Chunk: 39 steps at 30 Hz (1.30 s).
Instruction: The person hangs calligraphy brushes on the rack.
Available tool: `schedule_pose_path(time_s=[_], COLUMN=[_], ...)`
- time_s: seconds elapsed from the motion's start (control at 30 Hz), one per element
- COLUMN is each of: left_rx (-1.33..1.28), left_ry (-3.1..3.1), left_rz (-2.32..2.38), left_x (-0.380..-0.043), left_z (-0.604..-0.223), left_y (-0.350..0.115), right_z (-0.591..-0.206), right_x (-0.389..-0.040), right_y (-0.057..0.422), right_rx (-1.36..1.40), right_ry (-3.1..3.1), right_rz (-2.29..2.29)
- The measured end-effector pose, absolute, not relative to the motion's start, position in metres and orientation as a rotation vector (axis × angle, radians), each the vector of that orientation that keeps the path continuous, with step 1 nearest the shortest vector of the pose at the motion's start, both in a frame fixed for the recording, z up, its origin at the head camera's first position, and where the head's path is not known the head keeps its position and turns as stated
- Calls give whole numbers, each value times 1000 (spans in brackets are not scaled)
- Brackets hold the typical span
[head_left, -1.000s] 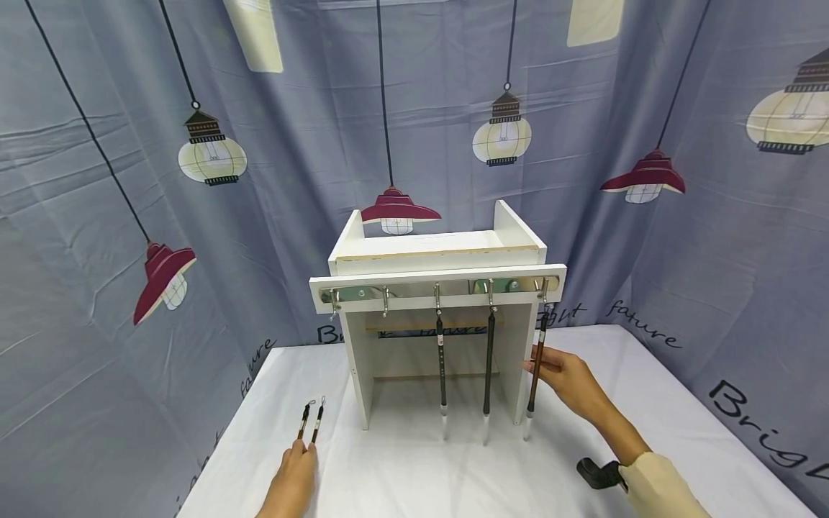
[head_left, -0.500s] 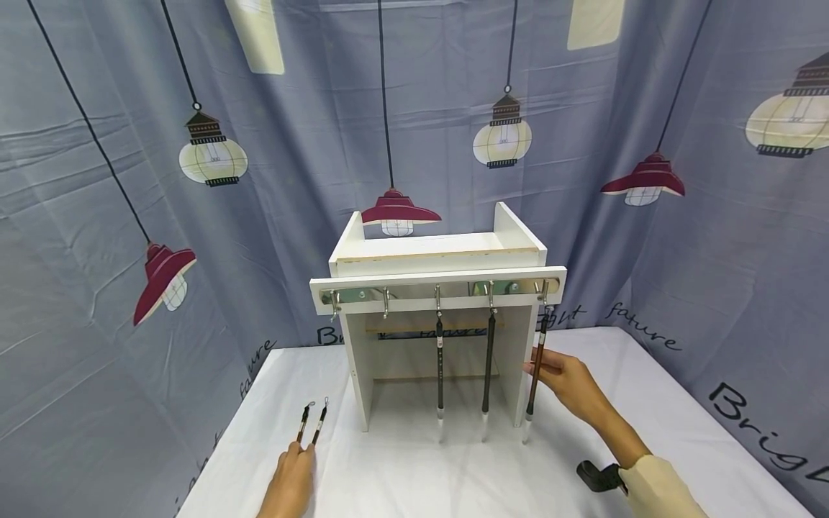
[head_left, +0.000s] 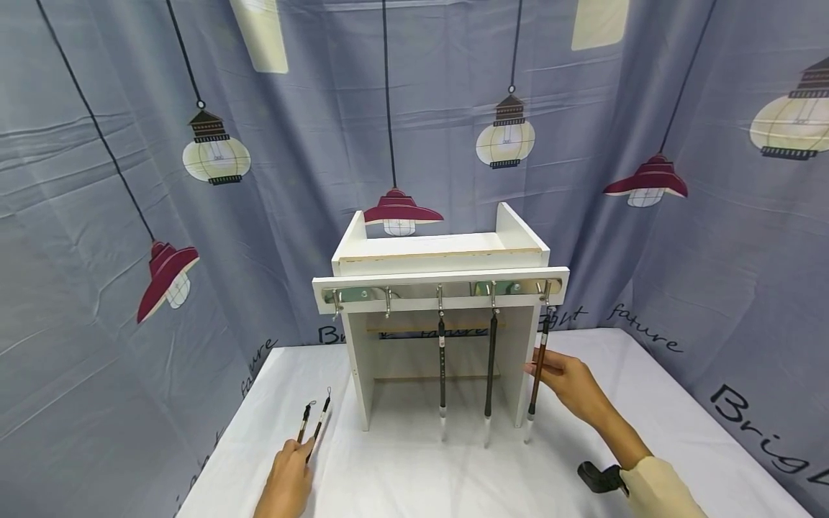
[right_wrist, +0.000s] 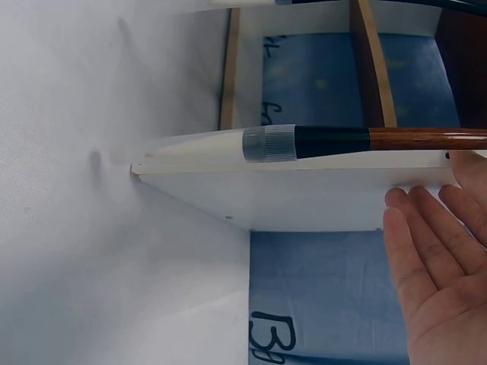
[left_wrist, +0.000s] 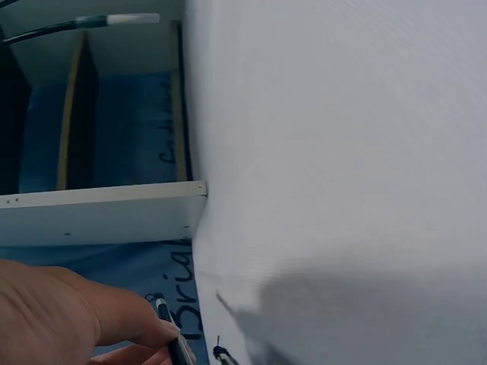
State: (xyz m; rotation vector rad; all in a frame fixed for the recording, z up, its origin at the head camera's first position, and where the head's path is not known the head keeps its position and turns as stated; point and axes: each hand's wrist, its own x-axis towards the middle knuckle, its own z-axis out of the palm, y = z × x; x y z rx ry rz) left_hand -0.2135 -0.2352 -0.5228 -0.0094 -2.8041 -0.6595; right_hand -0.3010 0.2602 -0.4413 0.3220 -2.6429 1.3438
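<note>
In the head view my left hand point(head_left: 287, 478) is low on the left, pinching a calligraphy brush point(head_left: 322, 417) with a loop at its top end. In the left wrist view thumb and fingers grip that brush point(left_wrist: 178, 346). A second calligraphy brush point(head_left: 304, 423) lies on the cloth right beside this hand, partly hidden by it. My right hand point(head_left: 570, 385) is at a brown-handled brush point(head_left: 538, 370) hanging from the rightmost hook. In the right wrist view the right hand point(right_wrist: 445, 281) has its fingers extended, fingertips right at the brown handle point(right_wrist: 426, 138).
A white shelf unit point(head_left: 438, 262) bears a hook rail point(head_left: 414, 290). Two more brushes hang from it, one at the middle hook point(head_left: 442, 367) and a dark one point(head_left: 491, 367) to its right. White cloth point(head_left: 401, 475) covers the table, with a patterned curtain point(head_left: 291, 180) behind.
My left hand's brush has tilted up and its loop end has risen slightly to the right, away from the brush lying beside it. The right hand stays in place.
</note>
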Motion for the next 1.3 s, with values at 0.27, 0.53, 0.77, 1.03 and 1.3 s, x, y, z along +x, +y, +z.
schedule_pose_path(time_s=[0.27, 0.53, 0.77, 1.03, 1.3], left_rx=[-97, -217, -348, -422, -462], left_ry=[-2663, -2471, -2236, -2127, -2090], left_rz=[-692, -713, -705, -717, -755], left_x=[-198, -176, -164, -156, -153], left_z=[-501, -472, -455, -433, -413], left_y=[-231, -211, -194, -178, -161], right_z=[-442, -442, -442, -441, -441], right_x=[-300, -299, -301, -302, -300], right_y=[260, 261, 262, 262, 260], right_rx=[317, 317, 319, 332, 321], right_ry=[-2645, -2647, -2640, -2648, -2656], right_rz=[1328, 1321, 1322, 1325, 1329])
